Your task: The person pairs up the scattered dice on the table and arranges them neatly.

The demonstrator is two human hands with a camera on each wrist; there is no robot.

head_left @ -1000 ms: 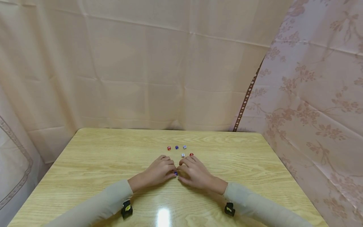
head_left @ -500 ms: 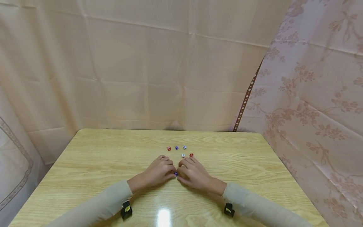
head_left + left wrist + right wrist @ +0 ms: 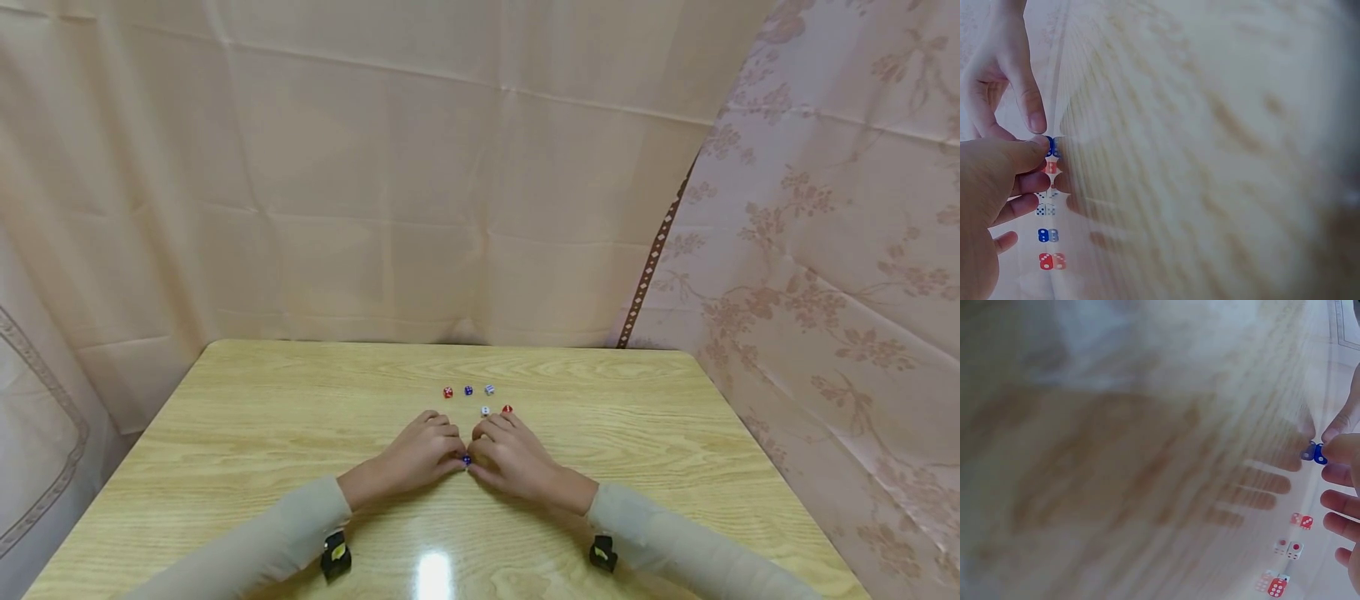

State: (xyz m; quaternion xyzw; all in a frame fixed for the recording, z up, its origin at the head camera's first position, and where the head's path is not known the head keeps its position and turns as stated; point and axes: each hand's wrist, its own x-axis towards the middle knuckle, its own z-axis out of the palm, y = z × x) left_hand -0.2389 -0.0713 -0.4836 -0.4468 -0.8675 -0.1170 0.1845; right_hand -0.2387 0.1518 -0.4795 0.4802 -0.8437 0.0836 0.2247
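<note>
A blue die [image 3: 467,460] with white pips is low over the wooden table [image 3: 300,375], between my hands' fingertips. My left hand [image 3: 422,450] pinches it from the left; in the left wrist view the thumb tip lies against the die [image 3: 1051,147]. From the other side my right hand [image 3: 517,457] holds it with curled fingers, and its thumb covers part of the die [image 3: 1320,454] in the right wrist view. Beyond the hands stand a white die [image 3: 485,411] and a red die [image 3: 507,409], the red one partly hidden by right-hand fingers.
Farther back, a red die [image 3: 447,392], another blue die [image 3: 468,390] and another white die [image 3: 490,389] form a spaced row. A beige curtain [image 3: 337,183] hangs behind the table, with a floral cloth [image 3: 840,292] along the right. The glossy tabletop mirrors hands and dice.
My right hand has shifted very slightly left, closer against the blue die. The left hand stays nearly in place, and the other dice have not moved.
</note>
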